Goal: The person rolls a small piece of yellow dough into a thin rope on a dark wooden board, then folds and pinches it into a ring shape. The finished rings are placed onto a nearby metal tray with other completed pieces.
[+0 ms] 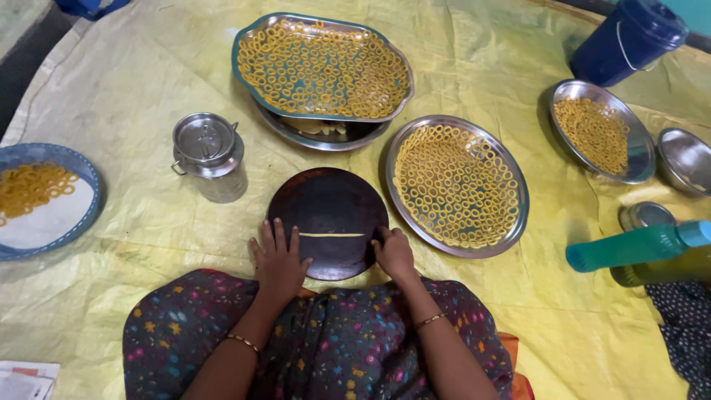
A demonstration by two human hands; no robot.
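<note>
A dark round wooden board lies on the yellow sheet just in front of my knees. Across it runs a thin pale strand of dough. My left hand rests flat on the board's left edge, fingers spread, fingertips at the strand's left end. My right hand sits on the board's right edge with fingers curled at the strand's right end. Right of the board a round steel plate holds several small yellow dough rings. A teal-rimmed tray of the same rings lies at the back.
A lidded steel pot stands left of the board. A blue plate with rings is at far left. At the right are another steel plate of rings, a dark blue container, a green bottle and small steel lids.
</note>
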